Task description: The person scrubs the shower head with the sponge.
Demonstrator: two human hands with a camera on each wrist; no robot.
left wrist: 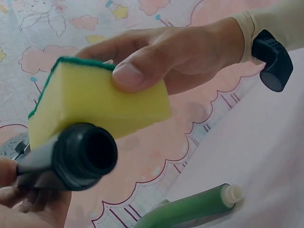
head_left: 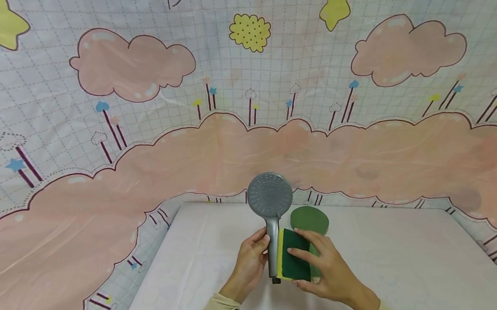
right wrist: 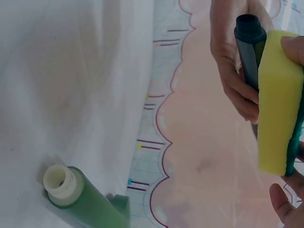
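A grey shower head (head_left: pixel 270 196) stands upright in my left hand (head_left: pixel 251 262), which grips its handle from the left. Its black threaded end (left wrist: pixel 97 152) faces the camera in the left wrist view. My right hand (head_left: pixel 328 268) pinches a yellow and green sponge (head_left: pixel 295 258) between thumb and fingers. The yellow side of the sponge lies against the shower head's handle, and the dark green scouring side faces right. Behind the sponge a second, green shower head (head_left: pixel 309 220) lies on the white table, its handle partly hidden in the head view.
The white table (head_left: pixel 202 232) extends to both sides of the hands. A patterned cloth (head_left: pixel 215 161) with clouds and stars rises behind it and runs down along its sides. Dark wrist cameras (left wrist: pixel 273 61) sit on the sleeves.
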